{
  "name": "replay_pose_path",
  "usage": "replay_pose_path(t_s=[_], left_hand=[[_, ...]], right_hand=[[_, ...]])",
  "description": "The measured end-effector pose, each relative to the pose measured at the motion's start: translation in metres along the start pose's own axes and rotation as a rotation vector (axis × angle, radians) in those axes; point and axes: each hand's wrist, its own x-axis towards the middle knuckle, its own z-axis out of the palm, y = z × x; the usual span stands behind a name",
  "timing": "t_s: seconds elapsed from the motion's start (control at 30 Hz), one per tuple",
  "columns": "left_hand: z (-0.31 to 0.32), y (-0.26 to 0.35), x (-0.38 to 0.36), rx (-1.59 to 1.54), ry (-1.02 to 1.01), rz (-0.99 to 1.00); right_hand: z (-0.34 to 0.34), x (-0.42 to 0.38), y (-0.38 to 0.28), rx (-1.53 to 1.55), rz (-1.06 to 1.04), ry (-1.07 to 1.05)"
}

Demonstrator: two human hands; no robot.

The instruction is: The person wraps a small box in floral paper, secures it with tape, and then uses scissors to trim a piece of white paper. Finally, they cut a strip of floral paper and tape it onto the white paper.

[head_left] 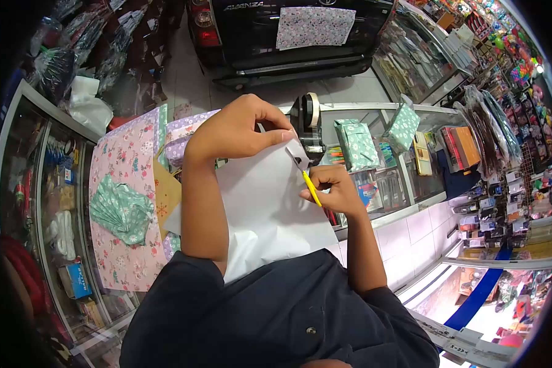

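A large sheet of white paper [260,196] lies over the glass counter in front of me, creased near my body. My left hand [242,129] is closed at its far edge, thumb and fingers pinching the paper near the corner. My right hand [334,189] is closed around a slim yellow-handled cutter [311,187]. Its dark tip points up and left, at the paper's edge just below my left fingertips. Close beyond both hands stands a black tape dispenser [306,126] with a roll of tape.
Pink floral paper [126,144] with a crumpled green floral piece [121,208] lies left. Green floral wrapped packages [357,144] sit on the counter at right, near several books [457,149]. A black car [245,37] stands beyond the counter. Stocked shelves [521,122] line the right side.
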Motion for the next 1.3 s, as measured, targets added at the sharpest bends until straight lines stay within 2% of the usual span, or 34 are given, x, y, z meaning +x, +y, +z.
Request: replay_pose_path(t_s=[0.07,0.27,0.37,0.47,0.7,0.8,0.87,0.93,1.03,1.13,1.3], left_hand=[[-0.001,-0.002,0.000,-0.002,-0.008,0.011],[0.001,0.001,0.002,-0.006,-0.008,-0.046],[0.001,0.003,0.002,0.008,-0.010,-0.002],[0.001,0.003,0.002,-0.023,-0.003,-0.042],[0.001,0.001,0.002,-0.027,0.002,-0.051],[0.001,0.001,0.002,-0.034,0.000,-0.048],[0.001,0.002,0.002,-0.040,0.000,-0.041],[0.003,0.006,0.002,0.021,-0.001,-0.035],[0.004,0.006,0.005,-0.019,-0.022,-0.100],[0.008,-0.003,0.006,-0.052,0.022,-0.031],[0.006,-0.001,0.006,-0.052,-0.004,-0.059]], right_hand=[[-0.001,0.000,-0.003,0.003,0.050,-0.005],[-0.002,0.000,-0.004,0.026,0.001,-0.018],[-0.002,0.001,-0.004,0.040,0.007,-0.017],[-0.002,0.001,-0.003,0.040,0.061,-0.023],[0.001,0.002,-0.002,-0.004,0.040,-0.017],[0.002,0.001,-0.003,0.010,0.020,0.001],[0.000,0.000,-0.006,0.067,0.103,0.025],[-0.002,0.002,-0.010,0.105,0.052,0.054],[-0.007,0.000,-0.005,0.072,0.062,0.034],[-0.012,-0.004,-0.002,0.120,0.057,-0.017],[-0.014,-0.008,0.003,0.024,0.079,-0.083]])
